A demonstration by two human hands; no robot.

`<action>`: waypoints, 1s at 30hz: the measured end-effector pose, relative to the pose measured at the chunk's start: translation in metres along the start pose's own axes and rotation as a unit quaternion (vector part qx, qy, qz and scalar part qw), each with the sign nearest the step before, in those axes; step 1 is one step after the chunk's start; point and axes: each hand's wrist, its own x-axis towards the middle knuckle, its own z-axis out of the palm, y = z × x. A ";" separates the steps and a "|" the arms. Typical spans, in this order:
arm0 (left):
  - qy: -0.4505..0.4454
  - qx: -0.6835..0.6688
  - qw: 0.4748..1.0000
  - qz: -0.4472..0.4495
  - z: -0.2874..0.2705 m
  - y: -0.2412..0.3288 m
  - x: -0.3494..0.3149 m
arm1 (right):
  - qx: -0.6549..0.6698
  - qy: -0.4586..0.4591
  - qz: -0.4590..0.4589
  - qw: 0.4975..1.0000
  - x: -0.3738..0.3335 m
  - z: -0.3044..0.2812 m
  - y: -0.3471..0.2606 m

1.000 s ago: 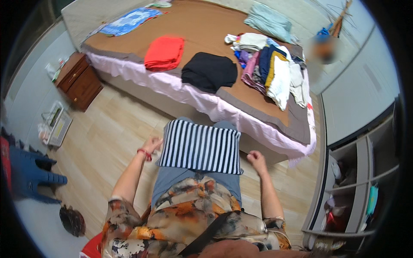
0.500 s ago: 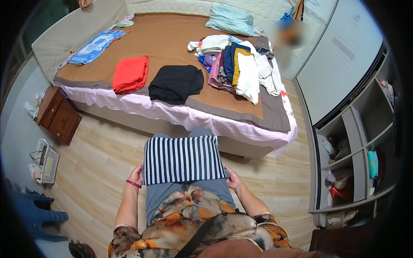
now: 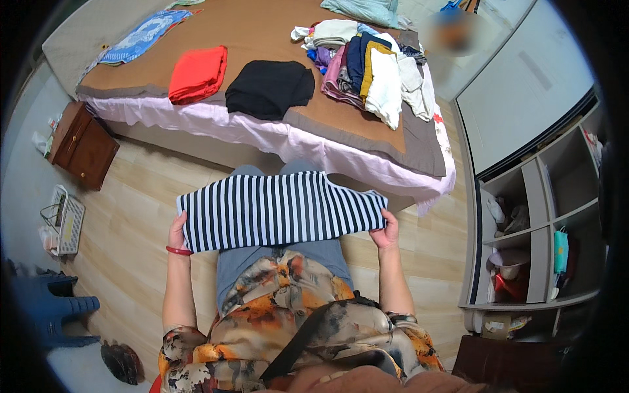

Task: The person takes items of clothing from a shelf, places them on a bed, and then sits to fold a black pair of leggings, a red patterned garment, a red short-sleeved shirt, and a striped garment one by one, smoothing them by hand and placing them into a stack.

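A black-and-white striped garment (image 3: 275, 209) stretches sideways across my lap, folded into a long band. My left hand (image 3: 179, 230) grips its left end, a red bracelet at the wrist. At the other end, my right hand (image 3: 385, 230) pinches the narrower part, which looks like a sleeve or leg. Ahead on the bed's near edge lie a folded red cloth (image 3: 198, 74) and a folded black garment (image 3: 270, 90). To their right spreads a heap of clothes (image 3: 357, 65) in white, navy, mustard and pink.
The bed (image 3: 255, 26) has a brown cover and pink skirt. A wooden nightstand (image 3: 85, 147), a white basket (image 3: 69, 226) and blue stools (image 3: 59, 308) stand at left. Open shelves (image 3: 534, 170) line the right side. A pale green folded cloth (image 3: 367, 10) lies at the bed's back.
The striped garment has widened from a compact fold on my lap to a longer band. Both my hands have moved outward and forward with its ends. The view has tipped lower.
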 end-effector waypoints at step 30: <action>0.009 -0.030 0.999 0.020 0.008 -0.009 -0.020 | -0.646 -0.182 0.133 0.730 -0.001 0.178 0.165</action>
